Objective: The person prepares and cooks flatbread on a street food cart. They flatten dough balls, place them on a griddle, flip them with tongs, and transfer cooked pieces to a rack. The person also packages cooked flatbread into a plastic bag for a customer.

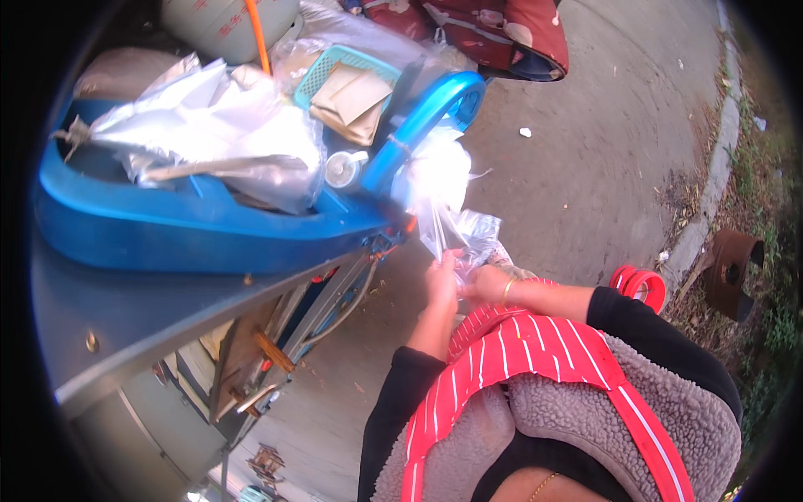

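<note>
Both hands are at a thin, clear plastic bag (433, 219) just in front of my body. My left hand (443, 283) grips its gathered film, thumb and fingers closed on it. Close beside it, my right hand (488, 285) pinches the same crinkled plastic. The film stretches up toward a bright white bundle (442, 166) that hangs below a curved blue plastic handle (426, 125). Glare hides what the bundle contains. A few crumpled folds of film stand out above my right hand, and the fingertips are partly covered by plastic.
At left is a blue plastic surround (207, 223) on a metal cart top (157, 307). Inside are a shiny plastic bag (219, 132), a turquoise basket (307, 78) with flat pale pieces and a white lidded container (342, 169). A gas cylinder (219, 25) stands behind; a red reel-like object (649, 290) lies right.
</note>
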`<state>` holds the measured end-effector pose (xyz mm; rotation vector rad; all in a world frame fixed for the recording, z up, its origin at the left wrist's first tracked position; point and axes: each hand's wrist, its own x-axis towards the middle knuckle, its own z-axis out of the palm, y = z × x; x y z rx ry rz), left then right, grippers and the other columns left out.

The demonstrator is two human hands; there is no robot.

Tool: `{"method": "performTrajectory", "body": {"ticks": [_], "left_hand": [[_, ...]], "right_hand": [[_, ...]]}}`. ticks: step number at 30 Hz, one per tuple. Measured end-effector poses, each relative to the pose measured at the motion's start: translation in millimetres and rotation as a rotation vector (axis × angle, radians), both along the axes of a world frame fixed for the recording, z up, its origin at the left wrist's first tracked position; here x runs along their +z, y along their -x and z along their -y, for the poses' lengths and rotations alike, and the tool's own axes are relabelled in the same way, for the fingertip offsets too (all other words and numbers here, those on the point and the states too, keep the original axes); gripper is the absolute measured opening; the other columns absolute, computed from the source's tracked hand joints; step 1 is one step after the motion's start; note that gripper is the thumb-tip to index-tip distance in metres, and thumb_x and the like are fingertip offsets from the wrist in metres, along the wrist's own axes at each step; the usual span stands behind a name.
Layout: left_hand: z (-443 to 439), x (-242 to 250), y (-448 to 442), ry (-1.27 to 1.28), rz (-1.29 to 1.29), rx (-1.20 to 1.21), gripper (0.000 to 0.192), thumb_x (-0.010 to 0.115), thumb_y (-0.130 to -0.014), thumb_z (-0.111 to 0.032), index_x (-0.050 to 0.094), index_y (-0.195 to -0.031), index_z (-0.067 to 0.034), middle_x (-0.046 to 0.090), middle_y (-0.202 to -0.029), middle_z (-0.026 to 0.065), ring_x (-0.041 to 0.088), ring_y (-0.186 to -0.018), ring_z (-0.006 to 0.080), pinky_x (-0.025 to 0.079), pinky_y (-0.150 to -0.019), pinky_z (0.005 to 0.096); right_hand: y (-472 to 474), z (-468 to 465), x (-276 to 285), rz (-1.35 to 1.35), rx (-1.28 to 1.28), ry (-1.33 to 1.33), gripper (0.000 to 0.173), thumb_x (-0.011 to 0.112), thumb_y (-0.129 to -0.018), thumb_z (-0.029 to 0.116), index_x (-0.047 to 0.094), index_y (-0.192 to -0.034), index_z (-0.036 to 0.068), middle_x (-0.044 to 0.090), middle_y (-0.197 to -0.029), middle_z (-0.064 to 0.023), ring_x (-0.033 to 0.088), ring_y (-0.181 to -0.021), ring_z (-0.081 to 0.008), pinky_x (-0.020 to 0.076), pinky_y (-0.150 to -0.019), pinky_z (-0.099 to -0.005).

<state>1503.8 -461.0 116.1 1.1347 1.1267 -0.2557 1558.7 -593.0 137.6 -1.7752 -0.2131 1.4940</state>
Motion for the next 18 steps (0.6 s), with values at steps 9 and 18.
{"method": "performTrajectory", "body": {"ticks": [9,18], "left_hand": [[-41,60,135,-0.064,-0.229,-0.118,0.025,0.060,-0.096,-0.029,0.069,-0.092,-0.005,0.056,-0.069,-0.0016,0.051,-0.058,0.0091,0.041,-0.051,0.0273],[-78,171,213,-0.221,-0.237,-0.226,0.027,0.072,-0.087,-0.026,0.072,-0.099,-0.001,0.069,-0.084,0.0027,0.061,-0.074,0.0091,0.047,-0.061,0.0265]], "right_hand": [[-65,4,40,0.476,0.224,-0.153,0.030,0.075,-0.078,0.035,0.076,-0.090,0.007,0.071,-0.072,-0.0095,0.067,-0.063,-0.0260,0.0529,-0.064,-0.0389],[-14,-112,52,0.233,0.724,-0.450,0.041,0.079,-0.080,0.040,0.074,-0.090,0.000,0.071,-0.087,-0.0091,0.066,-0.083,-0.0193,0.0513,-0.076,-0.0337]]}}
